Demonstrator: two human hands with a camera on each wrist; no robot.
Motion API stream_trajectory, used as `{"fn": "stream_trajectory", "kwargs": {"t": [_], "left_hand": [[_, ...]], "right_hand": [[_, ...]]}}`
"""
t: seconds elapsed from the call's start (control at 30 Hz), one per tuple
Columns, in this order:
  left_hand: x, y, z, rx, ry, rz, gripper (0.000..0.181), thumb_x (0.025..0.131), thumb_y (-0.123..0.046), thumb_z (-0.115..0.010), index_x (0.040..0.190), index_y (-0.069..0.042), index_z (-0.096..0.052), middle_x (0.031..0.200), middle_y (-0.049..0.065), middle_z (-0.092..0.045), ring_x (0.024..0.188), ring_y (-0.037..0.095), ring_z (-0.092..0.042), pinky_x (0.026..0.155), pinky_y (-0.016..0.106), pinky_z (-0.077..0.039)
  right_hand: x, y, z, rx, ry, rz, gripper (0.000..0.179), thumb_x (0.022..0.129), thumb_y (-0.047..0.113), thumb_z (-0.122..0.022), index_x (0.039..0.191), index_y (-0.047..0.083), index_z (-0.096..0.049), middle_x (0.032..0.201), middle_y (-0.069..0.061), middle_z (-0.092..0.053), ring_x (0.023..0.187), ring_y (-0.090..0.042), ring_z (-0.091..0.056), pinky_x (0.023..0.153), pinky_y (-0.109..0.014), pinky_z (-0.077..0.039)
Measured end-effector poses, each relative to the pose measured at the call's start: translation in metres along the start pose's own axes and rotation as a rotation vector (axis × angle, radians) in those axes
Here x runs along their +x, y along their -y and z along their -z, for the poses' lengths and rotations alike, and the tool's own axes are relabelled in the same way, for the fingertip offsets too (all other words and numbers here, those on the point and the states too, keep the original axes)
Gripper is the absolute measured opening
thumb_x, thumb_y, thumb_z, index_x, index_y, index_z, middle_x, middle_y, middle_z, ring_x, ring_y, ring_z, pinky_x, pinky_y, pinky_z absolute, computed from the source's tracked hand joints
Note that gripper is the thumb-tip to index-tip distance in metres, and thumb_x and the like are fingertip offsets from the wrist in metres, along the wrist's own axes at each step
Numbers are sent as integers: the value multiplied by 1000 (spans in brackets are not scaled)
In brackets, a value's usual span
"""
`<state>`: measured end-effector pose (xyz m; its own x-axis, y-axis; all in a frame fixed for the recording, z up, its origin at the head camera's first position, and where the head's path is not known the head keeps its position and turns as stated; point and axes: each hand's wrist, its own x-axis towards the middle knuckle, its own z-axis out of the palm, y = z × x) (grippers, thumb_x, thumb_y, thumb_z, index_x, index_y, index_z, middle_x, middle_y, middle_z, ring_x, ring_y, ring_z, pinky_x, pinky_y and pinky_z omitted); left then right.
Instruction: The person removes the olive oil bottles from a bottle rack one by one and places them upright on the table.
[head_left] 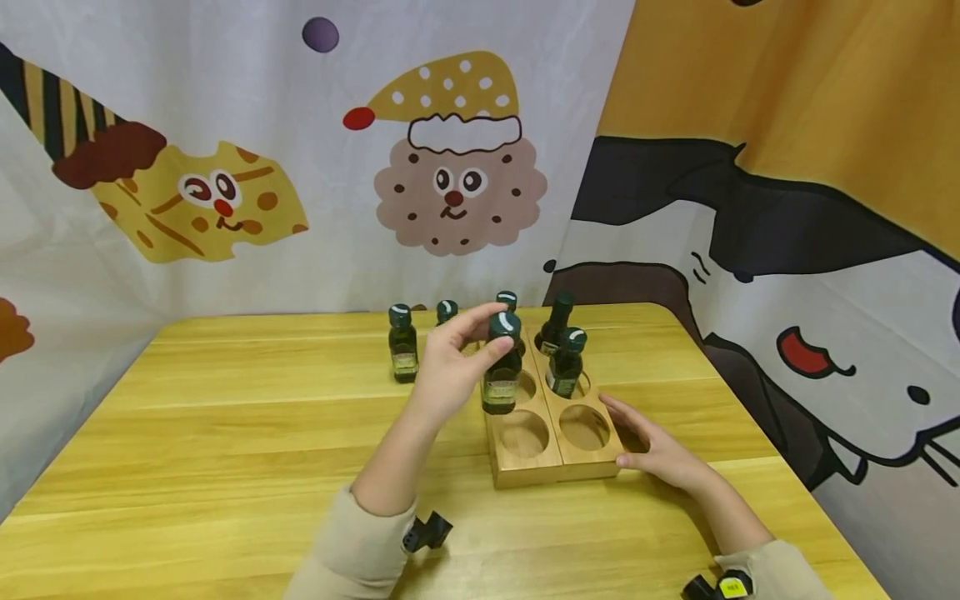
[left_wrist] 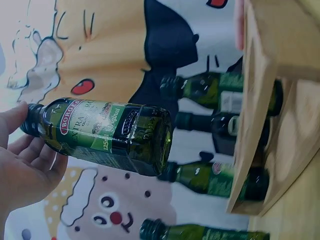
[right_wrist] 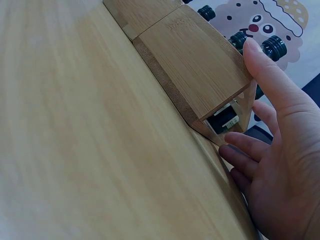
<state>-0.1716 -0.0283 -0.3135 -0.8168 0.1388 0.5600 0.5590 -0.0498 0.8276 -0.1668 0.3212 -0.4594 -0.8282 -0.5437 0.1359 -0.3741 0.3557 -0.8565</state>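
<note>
My left hand (head_left: 450, 367) pinches a small green olive oil bottle (head_left: 501, 387) by its dark cap. The bottle is upright above the near left part of a wooden rack (head_left: 532, 477) with round holes. Its green label (left_wrist: 95, 125) reads "Borges" in the left wrist view. At the rack's right side, my right hand (head_left: 663, 450) rests with fingers loosely extended and thumb by the near corner. A similar bottle (head_left: 566, 367) stands in a right-hand hole, with a slimmer dark bottle (head_left: 555, 327) behind it. Another capped bottle (head_left: 507, 298) is mostly hidden behind the held one.
Left of the rack, a green bottle (head_left: 403, 346) stands on the wooden table (head_left: 225, 433). Farther back another bottle (head_left: 447, 312) is largely covered by my left hand. A printed cartoon curtain (head_left: 315, 167) hangs behind the table.
</note>
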Motion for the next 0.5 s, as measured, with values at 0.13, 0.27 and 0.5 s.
{"fn": "stream_trajectory", "kwargs": {"t": [0.13,0.27,0.5], "left_hand": [[0,-3,18,27,-37,1,34,86,-3,-71,119,-1,-65,94,12,-69,87,20,-64,75,32,-53],[2,-5,34,47,-76,4,34,87,0,-68,121,2,-63,94,14,-68,83,18,-62,74,29,-52],[4,-5,58,58,-114,-7,35,90,4,-64,125,3,-60,97,19,-65,82,15,-59,67,22,-48]], "right_hand": [[0,0,0,7,2,1,82,86,10,-71,153,17,-24,149,-18,-33,128,-9,-39,100,-20,-32],[0,-1,0,7,-1,2,82,86,11,-71,153,17,-24,149,-18,-34,128,-9,-39,100,-21,-32],[-1,-1,0,-5,-11,-24,83,86,10,-71,153,20,-25,149,-16,-34,129,-8,-38,101,-20,-31]]}}
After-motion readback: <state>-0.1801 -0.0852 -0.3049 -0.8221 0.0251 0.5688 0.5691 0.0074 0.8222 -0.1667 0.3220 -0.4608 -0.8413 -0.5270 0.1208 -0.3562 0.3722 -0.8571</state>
